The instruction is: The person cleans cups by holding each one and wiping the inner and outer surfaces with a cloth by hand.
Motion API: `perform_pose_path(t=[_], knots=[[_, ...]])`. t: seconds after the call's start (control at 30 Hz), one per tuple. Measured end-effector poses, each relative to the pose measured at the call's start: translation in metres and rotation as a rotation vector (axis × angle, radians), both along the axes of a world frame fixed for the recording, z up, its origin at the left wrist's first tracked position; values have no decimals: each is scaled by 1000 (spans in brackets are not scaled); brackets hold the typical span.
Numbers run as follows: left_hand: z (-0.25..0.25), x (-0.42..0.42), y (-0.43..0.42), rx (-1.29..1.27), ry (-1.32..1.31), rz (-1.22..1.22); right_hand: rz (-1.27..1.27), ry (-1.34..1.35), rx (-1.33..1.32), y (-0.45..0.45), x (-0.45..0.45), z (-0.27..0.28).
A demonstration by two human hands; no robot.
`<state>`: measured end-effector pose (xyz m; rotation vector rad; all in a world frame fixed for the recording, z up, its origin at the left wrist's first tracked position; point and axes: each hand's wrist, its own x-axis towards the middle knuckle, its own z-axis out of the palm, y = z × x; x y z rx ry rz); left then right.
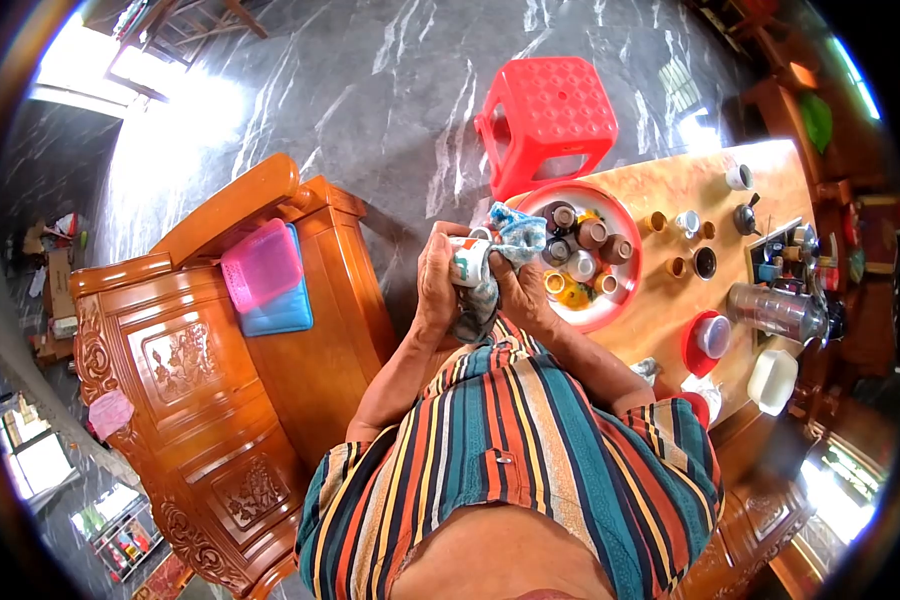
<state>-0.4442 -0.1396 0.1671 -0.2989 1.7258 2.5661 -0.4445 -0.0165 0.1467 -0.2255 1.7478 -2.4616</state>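
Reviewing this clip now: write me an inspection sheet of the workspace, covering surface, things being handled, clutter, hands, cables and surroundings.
Surface: wooden table, to the person's right, bearing a red-rimmed tray of cups.
Things being handled: white printed cup and a blue-patterned cloth, touching each other.
Clutter: more small cups loose beside the tray; farther right, a transparent cylinder lying down and a white tub.
Hands: left hand grips the cup; right hand grips the cloth.
Cables: nothing seen.
Surroundings: red stool beyond the tray; carved wooden bench on the left; dark marbled floor.
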Motion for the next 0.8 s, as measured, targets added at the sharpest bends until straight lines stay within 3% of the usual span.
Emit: perform_pose_path(t=[0.07,0.13,0.27,0.33,0.4,0.67,0.77,0.8], knots=[[-3,0,-3,180,-65,34,47,-47,13,5,4,-3],[-7,0,-7,170,-42,5,141,-83,101,9,5,9],[-4,0,-12,-229,36,-8,229,-126,69,14,4,11],[-5,-2,-12,87,-146,-74,252,-171,54,16,-3,13],[-20,-1,-14,213,-241,-93,186,40,177,18,-9,6],[-24,1,-1,-23,-126,-91,-11,-139,104,12,-13,-14],[-12,3,3,-420,93,-57,-69,-247,-27,3,-9,-12],[-13,4,2,-418,92,-58,-101,-335,-121,2,-7,-11]])
